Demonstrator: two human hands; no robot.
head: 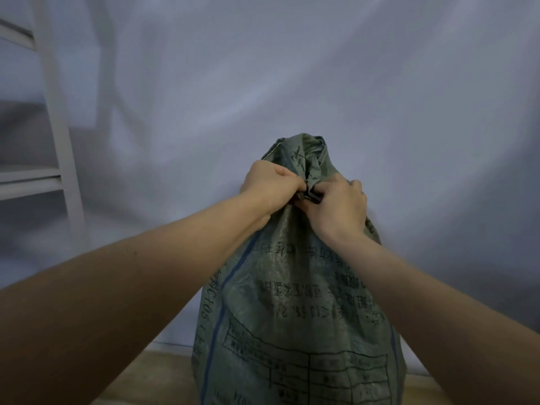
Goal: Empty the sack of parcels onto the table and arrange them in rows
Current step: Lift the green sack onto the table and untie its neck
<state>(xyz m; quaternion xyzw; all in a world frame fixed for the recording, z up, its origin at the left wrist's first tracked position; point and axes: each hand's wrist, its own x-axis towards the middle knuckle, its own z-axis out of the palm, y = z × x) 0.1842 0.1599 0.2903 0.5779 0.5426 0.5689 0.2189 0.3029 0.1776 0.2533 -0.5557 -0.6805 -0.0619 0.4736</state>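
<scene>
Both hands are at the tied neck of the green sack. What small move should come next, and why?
Probably loosen the dark tie. The sack stands upright with its neck bunched shut, and the left hand and right hand both pinch at that tie. No parcels show, so nothing can be emptied until the neck opens.

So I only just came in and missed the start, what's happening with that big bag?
A person has both hands at the gathered neck of a green woven sack, which stands upright. The left hand and right hand each have a grip on the bunched fabric around a small dark tie, apparently working it loose. The sack looks closed and full; no parcels are out. A white shelf frame stands to the left.
</scene>
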